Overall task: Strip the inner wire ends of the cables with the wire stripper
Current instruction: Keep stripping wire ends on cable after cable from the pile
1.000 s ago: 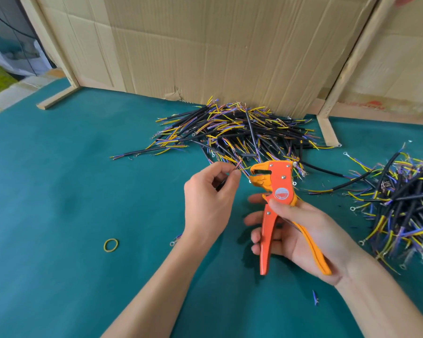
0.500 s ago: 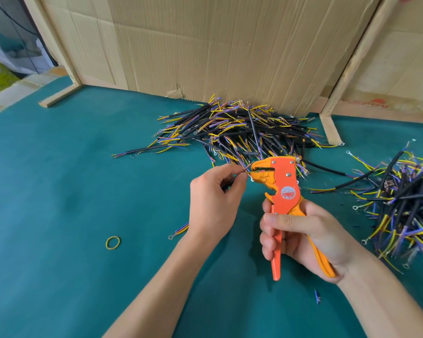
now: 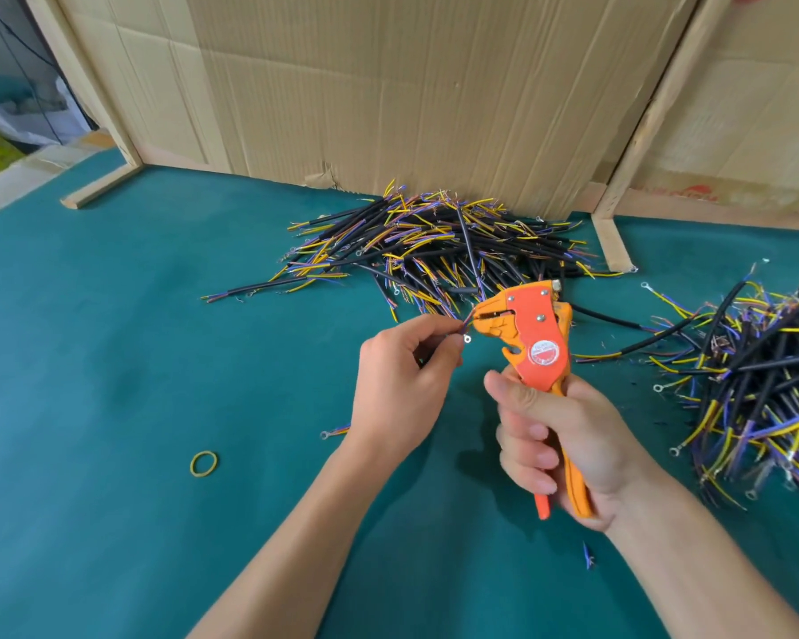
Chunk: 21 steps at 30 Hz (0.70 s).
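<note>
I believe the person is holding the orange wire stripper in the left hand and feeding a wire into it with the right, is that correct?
Not quite: the head view shows the hands swapped. The right hand grips the orange wire stripper, and the left hand feeds the wire.

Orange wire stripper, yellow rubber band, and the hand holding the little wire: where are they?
wire stripper [image 3: 538, 336]: head view, on its orange body above the round sticker.
rubber band [image 3: 203, 463]: head view, on the ring's rim, lying on the green table.
left hand [image 3: 400, 385]: head view, on the back of the hand.
</note>
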{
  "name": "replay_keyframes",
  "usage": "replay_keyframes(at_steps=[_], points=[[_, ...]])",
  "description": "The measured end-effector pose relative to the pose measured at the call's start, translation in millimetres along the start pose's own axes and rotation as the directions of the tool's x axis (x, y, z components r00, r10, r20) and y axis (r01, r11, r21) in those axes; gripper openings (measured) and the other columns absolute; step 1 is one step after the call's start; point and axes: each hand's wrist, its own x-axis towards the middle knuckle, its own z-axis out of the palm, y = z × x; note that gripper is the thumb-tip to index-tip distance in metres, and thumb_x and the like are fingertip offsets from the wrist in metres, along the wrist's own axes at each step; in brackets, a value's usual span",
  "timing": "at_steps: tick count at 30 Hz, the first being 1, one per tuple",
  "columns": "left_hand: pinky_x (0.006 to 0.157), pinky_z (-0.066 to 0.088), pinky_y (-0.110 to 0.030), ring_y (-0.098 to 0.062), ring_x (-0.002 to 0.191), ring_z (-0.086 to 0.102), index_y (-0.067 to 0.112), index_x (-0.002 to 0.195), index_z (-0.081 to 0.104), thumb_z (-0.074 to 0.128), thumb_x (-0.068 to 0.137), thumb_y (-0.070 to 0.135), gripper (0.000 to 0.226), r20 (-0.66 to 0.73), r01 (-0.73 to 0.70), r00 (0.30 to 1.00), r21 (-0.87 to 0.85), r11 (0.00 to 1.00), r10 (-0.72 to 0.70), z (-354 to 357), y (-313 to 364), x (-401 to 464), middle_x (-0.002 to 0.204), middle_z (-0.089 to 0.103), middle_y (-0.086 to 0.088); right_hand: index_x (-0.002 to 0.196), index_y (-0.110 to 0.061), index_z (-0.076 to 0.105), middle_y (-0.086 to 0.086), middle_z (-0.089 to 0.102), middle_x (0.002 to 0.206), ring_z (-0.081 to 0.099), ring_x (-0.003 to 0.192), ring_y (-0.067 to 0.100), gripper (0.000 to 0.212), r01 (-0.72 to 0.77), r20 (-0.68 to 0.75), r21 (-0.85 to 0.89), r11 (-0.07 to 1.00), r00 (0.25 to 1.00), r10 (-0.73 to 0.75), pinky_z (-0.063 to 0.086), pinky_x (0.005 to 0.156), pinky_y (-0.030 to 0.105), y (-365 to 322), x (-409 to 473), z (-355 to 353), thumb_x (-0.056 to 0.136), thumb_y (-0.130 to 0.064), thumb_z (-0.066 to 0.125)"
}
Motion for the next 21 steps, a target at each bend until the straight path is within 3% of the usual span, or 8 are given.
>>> replay_keyframes(at_steps=[2,6,11,15,21], points=[[0.065,0.047,-0.016,-0.010,0.065,0.064,0.017,0.091,0.074,0.065,0.093,0.007,0.013,0.022,0.017,1.000,-0.015,1.000,-0.017,1.6,-0.2,-0.4,0.065,0.068,0.008,0.069,-0.013,0.029,0.004,0.026,0.055,0.026,0.036,0.015,0.060,0.003,0.007,0.014,1.000,1.000,-0.003,0.029,0.037,0.019,1.1,0.4,-1.4,0.068,-0.029,0.087],[0.060,0.041,-0.016,-0.008,0.058,0.052,0.022,0.094,0.071,0.063,0.094,0.006,0.018,0.006,0.039,0.999,-0.079,0.996,-0.039,0.5,-1.5,2.2,0.066,0.068,0.002,0.081,-0.011,0.059,0.009,0.044,0.064,0.044,0.047,0.022,0.038,-0.047,0.094,0.133,0.990,0.995,0.034,0.042,0.045,0.031,-0.7,1.2,-5.2,0.064,-0.018,0.092],[0.065,0.048,-0.032,-0.022,0.063,0.053,0.027,0.094,0.070,0.062,0.092,0.004,0.024,0.002,0.067,0.998,-0.153,0.986,-0.067,-1.2,-4.4,4.2,0.073,0.073,0.004,0.096,-0.006,0.062,0.017,0.052,0.076,0.054,0.065,0.032,0.030,-0.062,0.095,0.188,0.980,0.994,0.045,0.052,0.061,0.042,-1.8,3.9,-8.8,0.071,-0.006,0.079],[0.067,0.052,-0.034,-0.013,0.064,0.058,0.027,0.090,0.075,0.068,0.090,0.005,0.023,-0.016,0.096,0.995,-0.182,0.979,-0.101,-0.2,-6.8,3.4,0.077,0.077,0.004,0.099,-0.005,0.062,0.018,0.054,0.079,0.056,0.069,0.033,0.035,-0.066,0.108,0.179,0.982,0.993,0.047,0.054,0.065,0.044,-0.4,4.0,-8.3,0.069,-0.006,0.080],[0.052,0.039,-0.013,-0.007,0.056,0.059,0.022,0.082,0.080,0.076,0.084,0.005,0.017,-0.076,0.108,0.989,-0.202,0.973,-0.126,-0.2,-6.4,3.9,0.064,0.072,0.008,0.100,-0.006,0.062,0.019,0.056,0.081,0.058,0.071,0.035,0.037,-0.076,0.104,0.177,0.981,0.993,0.058,0.055,0.067,0.044,-1.5,4.2,-8.9,0.068,-0.006,0.081]])
